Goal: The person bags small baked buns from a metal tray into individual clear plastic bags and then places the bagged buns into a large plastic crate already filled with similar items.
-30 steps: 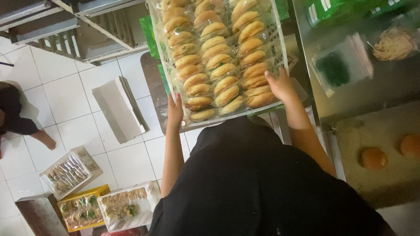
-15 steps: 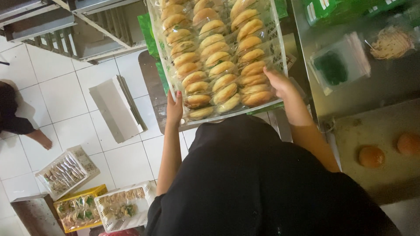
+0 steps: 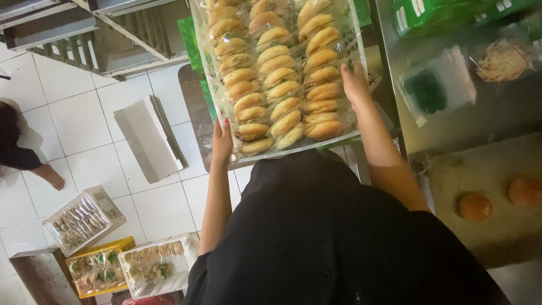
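White tiled floor [image 3: 73, 113] with flat cardboard [image 3: 148, 138], snack baskets [image 3: 84, 217].

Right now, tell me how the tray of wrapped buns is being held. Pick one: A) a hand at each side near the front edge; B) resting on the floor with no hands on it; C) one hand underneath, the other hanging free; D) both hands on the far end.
A: the left hand and the right hand each grip one side of the tray of buns.
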